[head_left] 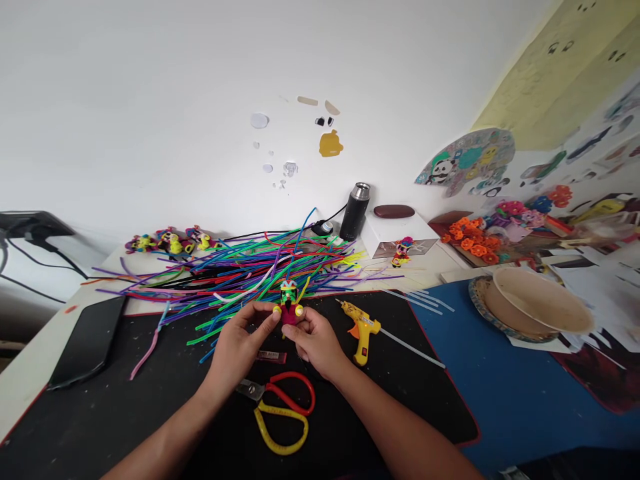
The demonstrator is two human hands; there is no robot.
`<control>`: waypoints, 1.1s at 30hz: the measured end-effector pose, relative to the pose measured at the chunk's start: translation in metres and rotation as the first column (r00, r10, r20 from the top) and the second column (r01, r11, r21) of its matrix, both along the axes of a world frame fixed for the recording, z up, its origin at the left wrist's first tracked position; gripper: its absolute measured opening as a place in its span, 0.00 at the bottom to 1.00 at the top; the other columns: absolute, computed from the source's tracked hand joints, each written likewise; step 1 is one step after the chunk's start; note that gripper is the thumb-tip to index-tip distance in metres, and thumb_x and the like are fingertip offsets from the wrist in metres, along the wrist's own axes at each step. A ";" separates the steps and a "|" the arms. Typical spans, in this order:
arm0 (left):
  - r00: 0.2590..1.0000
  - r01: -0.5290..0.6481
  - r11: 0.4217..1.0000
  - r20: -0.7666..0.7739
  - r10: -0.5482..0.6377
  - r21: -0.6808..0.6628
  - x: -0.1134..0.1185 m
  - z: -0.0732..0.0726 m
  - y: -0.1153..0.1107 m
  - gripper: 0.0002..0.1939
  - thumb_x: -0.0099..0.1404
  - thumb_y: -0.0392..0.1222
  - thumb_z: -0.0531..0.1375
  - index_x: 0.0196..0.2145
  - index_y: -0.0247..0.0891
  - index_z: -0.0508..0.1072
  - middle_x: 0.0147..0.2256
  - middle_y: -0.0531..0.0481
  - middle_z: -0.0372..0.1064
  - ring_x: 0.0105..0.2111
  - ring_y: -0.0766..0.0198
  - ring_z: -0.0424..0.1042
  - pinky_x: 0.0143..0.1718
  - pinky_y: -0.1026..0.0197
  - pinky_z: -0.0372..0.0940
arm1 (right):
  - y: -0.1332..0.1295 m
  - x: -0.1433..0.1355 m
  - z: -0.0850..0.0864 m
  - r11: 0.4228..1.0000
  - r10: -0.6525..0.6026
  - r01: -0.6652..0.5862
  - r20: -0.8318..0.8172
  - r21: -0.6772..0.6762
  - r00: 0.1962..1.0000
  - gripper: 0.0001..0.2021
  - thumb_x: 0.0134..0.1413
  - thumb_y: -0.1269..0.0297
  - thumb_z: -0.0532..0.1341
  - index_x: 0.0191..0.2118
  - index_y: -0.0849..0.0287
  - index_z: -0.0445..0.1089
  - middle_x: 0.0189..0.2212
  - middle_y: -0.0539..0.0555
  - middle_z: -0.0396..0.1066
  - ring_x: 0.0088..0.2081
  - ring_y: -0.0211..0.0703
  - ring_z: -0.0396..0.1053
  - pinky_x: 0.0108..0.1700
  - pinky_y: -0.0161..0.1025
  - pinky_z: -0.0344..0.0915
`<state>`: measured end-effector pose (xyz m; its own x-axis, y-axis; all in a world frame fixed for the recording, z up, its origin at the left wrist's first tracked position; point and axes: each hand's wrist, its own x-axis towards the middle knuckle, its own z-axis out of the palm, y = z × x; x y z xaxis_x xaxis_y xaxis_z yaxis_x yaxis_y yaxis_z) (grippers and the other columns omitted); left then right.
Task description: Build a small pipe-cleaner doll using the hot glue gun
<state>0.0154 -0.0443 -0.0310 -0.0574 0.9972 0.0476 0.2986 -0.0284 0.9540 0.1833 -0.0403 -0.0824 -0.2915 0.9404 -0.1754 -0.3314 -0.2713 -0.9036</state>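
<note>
Between my two hands, above the black mat (165, 413), is a small pipe cleaner figure (289, 308) with a green face, yellow round hands and a dark magenta body. My left hand (243, 339) pinches its left side between thumb and fingers. On its other side, my right hand (320, 343) grips the lower body, fingers curled in. Below the hands lie scissors (283, 413) with one red and one yellow handle. A small red-and-clear packet (271, 357) is partly visible under the figure. Right of my hands rests a yellow glue gun (364, 330) with a glue stick in its back.
Many coloured pipe cleaners (240, 267) spread behind the mat. A phone (90, 340) lies at left. Finished figures (173, 241) sit at the back left; another figure (403, 252) leans by a white box (395, 230). A black flask (356, 212) and a bowl (540, 303) stand further right.
</note>
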 end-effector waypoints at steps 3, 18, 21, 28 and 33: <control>1.000 0.004 1.000 0.000 -0.004 0.008 0.000 0.001 0.000 0.20 0.62 0.62 0.67 0.38 0.42 0.80 0.39 0.47 0.83 0.39 0.53 0.80 0.42 0.54 0.74 | 0.000 0.000 0.001 1.000 0.004 -0.004 0.015 0.005 1.000 0.21 0.50 0.50 0.73 0.34 0.56 0.63 0.17 0.37 0.58 0.12 0.27 0.49 0.14 0.30 0.45; 1.000 -0.006 1.000 -0.029 0.006 0.004 -0.001 0.001 0.000 0.19 0.60 0.61 0.68 0.37 0.43 0.82 0.39 0.47 0.83 0.41 0.49 0.81 0.48 0.51 0.74 | -0.001 0.002 0.005 1.000 0.030 -0.031 0.047 0.005 0.998 0.19 0.50 0.52 0.72 0.36 0.56 0.64 0.16 0.36 0.57 0.12 0.28 0.49 0.15 0.31 0.46; 1.000 -0.002 1.000 -0.028 0.002 0.003 -0.002 0.001 -0.001 0.19 0.60 0.62 0.68 0.37 0.43 0.82 0.39 0.47 0.83 0.42 0.49 0.81 0.48 0.49 0.75 | -0.001 0.002 0.004 0.999 0.029 -0.030 0.054 0.010 0.998 0.19 0.51 0.52 0.72 0.36 0.57 0.65 0.16 0.36 0.57 0.12 0.28 0.50 0.15 0.31 0.46; 1.000 0.003 1.000 -0.026 -0.003 0.002 -0.002 -0.002 0.000 0.21 0.60 0.63 0.68 0.37 0.42 0.82 0.39 0.46 0.84 0.42 0.48 0.81 0.49 0.48 0.75 | -0.001 0.001 0.003 1.000 0.028 -0.029 0.054 0.012 0.998 0.20 0.50 0.51 0.73 0.37 0.57 0.65 0.17 0.36 0.57 0.13 0.28 0.49 0.15 0.31 0.46; 0.999 0.000 1.000 -0.033 0.000 -0.005 -0.003 -0.001 0.001 0.21 0.60 0.63 0.68 0.38 0.43 0.82 0.39 0.46 0.84 0.42 0.48 0.81 0.50 0.47 0.75 | 0.000 0.001 0.001 0.999 0.030 -0.030 0.052 0.012 0.998 0.20 0.50 0.51 0.73 0.37 0.57 0.65 0.16 0.36 0.57 0.12 0.28 0.50 0.15 0.31 0.47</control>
